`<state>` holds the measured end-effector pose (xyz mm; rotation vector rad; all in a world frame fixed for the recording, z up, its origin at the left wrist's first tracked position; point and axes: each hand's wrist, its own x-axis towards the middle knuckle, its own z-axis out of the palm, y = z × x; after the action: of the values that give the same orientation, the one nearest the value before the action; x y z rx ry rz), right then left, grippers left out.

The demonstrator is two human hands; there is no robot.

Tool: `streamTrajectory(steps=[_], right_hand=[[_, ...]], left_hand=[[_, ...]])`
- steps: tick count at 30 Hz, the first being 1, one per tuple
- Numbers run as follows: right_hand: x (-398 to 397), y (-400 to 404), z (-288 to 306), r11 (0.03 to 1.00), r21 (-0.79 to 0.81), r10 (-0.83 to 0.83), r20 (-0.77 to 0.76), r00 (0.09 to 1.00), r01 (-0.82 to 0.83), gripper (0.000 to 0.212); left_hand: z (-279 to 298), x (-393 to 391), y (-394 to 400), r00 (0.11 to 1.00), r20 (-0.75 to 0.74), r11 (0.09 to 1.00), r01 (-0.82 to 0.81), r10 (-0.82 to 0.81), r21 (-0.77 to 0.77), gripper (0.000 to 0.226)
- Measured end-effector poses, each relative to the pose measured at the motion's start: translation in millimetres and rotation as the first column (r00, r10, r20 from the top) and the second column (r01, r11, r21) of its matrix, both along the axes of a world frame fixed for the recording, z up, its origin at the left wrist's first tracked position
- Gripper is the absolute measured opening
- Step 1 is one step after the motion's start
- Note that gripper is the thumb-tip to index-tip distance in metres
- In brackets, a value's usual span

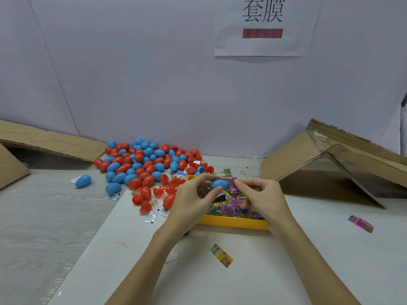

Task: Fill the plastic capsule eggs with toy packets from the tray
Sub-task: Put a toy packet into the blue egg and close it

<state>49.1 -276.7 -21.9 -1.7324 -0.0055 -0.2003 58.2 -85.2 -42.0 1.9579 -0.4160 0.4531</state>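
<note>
Blue egg [219,184] — pinched between both hands.

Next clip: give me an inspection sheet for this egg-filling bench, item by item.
Surface: pale table, partly wood-grain at left.
Job's things: yellow tray of toy packets; pile of red and blue eggs; blue egg held over the tray.
Clutter: loose packets; lone blue egg; open red halves.
Hands: left hand grips the blue egg; right hand pinches at its end.
Cables: nothing seen.
Surroundings: cardboard flaps both sides, wall sign.
</note>
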Motion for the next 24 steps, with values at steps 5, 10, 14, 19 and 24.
streamTrajectory(steps=[5, 10, 14, 19, 24], right_hand=[[-0.5, 0.4, -0.4, 0.999, -0.046, -0.003, 0.016, 1.000, 0.004, 0.012], [-1.0, 1.6, -1.4, 0.988, -0.131, -0.067, 0.080, 0.995, 0.077, 0.013], [-2.0, 1.7, -1.3, 0.980, -0.185, -0.054, 0.083, 0.995, 0.068, 0.014], [-3.0, 3.1, 0.6, 0.993, -0.116, -0.016, 0.033, 0.999, 0.019, 0.011], [-3.9, 3.8, 1.4, 0.995, -0.099, -0.013, 0.013, 1.000, 0.014, 0.012]], left_hand=[[0.6, -0.6, -0.4, 1.000, 0.005, 1.000, 0.008, -0.007, -0.008, 0.027], [1.7, -2.3, 0.0, 0.999, 0.049, 1.000, 0.010, -0.010, -0.008, 0.027], [1.7, -2.9, -0.4, 0.999, 0.050, 1.000, 0.008, -0.008, 0.001, 0.026], [0.5, -1.7, -0.3, 0.999, 0.035, 1.000, -0.004, 0.003, 0.026, 0.028], [1.2, -1.7, -0.8, 1.000, 0.020, 0.999, -0.011, 0.010, 0.035, 0.031]])
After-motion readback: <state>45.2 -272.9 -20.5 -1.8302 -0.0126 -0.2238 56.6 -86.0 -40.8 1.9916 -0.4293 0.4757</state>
